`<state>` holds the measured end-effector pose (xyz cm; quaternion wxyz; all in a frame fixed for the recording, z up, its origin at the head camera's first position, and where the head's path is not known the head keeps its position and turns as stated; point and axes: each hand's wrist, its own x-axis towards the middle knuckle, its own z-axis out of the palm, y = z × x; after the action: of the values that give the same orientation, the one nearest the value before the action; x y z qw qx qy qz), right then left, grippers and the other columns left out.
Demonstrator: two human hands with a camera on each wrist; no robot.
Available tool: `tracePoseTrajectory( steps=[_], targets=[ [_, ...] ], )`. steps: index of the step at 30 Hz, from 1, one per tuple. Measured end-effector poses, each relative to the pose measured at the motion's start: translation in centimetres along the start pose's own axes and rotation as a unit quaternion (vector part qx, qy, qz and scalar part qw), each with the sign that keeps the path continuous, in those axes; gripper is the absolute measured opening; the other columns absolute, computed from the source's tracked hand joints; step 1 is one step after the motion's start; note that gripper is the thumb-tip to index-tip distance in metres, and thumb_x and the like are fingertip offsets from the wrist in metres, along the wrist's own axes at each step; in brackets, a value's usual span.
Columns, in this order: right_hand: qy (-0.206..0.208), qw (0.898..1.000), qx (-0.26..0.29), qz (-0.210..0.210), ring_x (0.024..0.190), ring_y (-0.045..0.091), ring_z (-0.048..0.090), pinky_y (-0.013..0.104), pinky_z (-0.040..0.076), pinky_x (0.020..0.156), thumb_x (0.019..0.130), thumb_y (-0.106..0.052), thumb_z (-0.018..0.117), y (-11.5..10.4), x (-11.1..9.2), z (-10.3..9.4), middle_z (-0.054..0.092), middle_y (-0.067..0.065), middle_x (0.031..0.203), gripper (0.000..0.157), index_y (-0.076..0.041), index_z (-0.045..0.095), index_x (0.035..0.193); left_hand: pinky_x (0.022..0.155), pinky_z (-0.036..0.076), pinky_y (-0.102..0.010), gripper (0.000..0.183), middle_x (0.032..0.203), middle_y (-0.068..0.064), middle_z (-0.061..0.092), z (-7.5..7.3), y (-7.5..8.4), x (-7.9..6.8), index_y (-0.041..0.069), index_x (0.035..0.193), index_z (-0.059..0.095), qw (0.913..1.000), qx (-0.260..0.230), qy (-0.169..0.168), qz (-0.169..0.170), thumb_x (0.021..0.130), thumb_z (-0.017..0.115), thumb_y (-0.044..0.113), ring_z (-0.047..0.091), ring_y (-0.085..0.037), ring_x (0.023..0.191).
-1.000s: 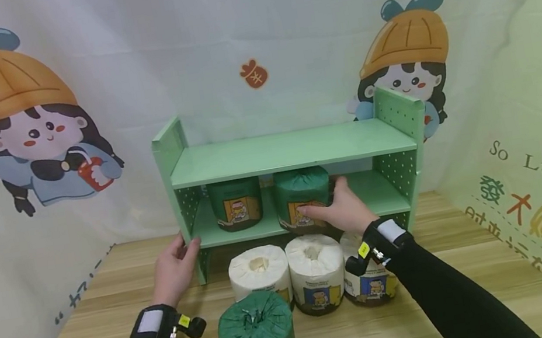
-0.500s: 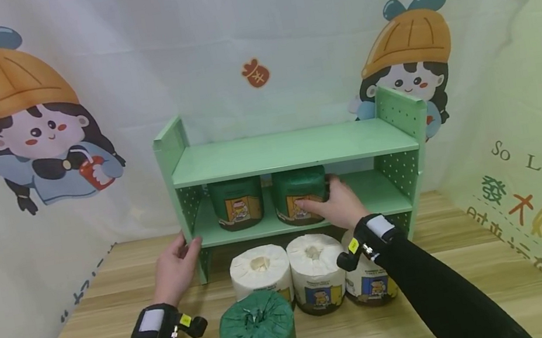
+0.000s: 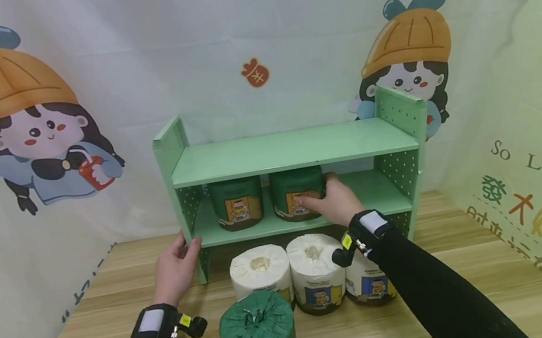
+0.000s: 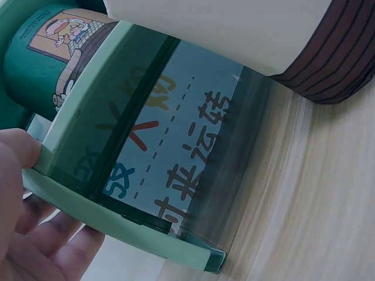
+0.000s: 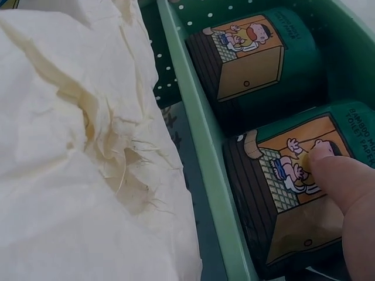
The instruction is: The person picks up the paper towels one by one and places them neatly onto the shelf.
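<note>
On the lower board of a mint green shelf [image 3: 295, 150] stand two green-wrapped toilet paper rolls. My right hand [image 3: 337, 203] grips the right-hand toilet paper roll [image 3: 286, 190], thumb [image 5: 340, 175] across its printed front and fingers round its right side, partly hidden. To its left, a small gap away, is the other green roll [image 3: 236, 198], also seen in the right wrist view. My left hand [image 3: 175, 270] holds the front edge of the shelf's left side panel [image 4: 76, 105], with the thumb on one face and fingers on the other.
Three white-wrapped toilet paper rolls [image 3: 316, 268] stand on the wooden table [image 3: 480, 278] before the shelf, the right one partly behind my right wrist. Another green roll [image 3: 257, 333] stands nearer me. A printed cloth [image 3: 210, 54] hangs behind.
My right hand has pushed the green toilet paper roll back and slightly left, from tilted at the board's front edge to upright beside the other green roll. The left hand stays put.
</note>
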<state>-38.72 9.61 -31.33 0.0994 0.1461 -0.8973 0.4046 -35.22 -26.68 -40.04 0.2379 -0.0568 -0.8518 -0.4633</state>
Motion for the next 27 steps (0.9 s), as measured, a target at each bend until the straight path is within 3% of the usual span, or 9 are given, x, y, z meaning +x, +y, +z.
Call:
tracePoseTrajectory(
  steps=[11, 18, 27],
  targets=[
    [-0.005, 1.000, 0.004, 0.006, 0.114, 0.033, 0.052, 0.050, 0.049, 0.093, 0.090, -0.050, 0.071, 0.5, -0.1, -0.2, 0.053, 0.019, 0.128, 0.087, -0.002, 0.027, 0.148, 0.090, 0.052, -0.052, 0.052, 0.136, -0.018, 0.054, -0.1, 0.1, -0.1, 0.012, 0.147, 0.046, 1.0000, -0.006, -0.001, 0.003, 0.104, 0.054, 0.039, 0.057, -0.029, 0.113],
    [-0.013, 0.999, 0.041, -0.004, 0.127, 0.037, 0.040, 0.051, 0.044, 0.100, 0.089, -0.049, 0.072, 0.3, -1.4, -1.6, 0.036, 0.020, 0.147, 0.092, -0.003, 0.023, 0.153, 0.090, 0.051, -0.053, 0.052, 0.135, -0.018, 0.054, 0.0, 0.2, 0.0, 0.012, 0.147, 0.046, 1.0000, -0.006, -0.005, 0.004, 0.104, 0.054, 0.039, 0.057, -0.029, 0.113],
    [-0.011, 0.997, 0.073, -0.026, 0.128, 0.030, 0.041, 0.049, 0.046, 0.099, 0.086, -0.052, 0.073, -0.1, -3.4, -2.7, 0.034, 0.014, 0.150, 0.093, -0.007, 0.025, 0.152, 0.091, 0.051, -0.053, 0.052, 0.136, -0.017, 0.054, -0.1, 0.1, 0.0, 0.012, 0.147, 0.046, 0.9998, -0.016, -0.004, 0.004, 0.104, 0.054, 0.039, 0.056, -0.029, 0.114]
  ],
)
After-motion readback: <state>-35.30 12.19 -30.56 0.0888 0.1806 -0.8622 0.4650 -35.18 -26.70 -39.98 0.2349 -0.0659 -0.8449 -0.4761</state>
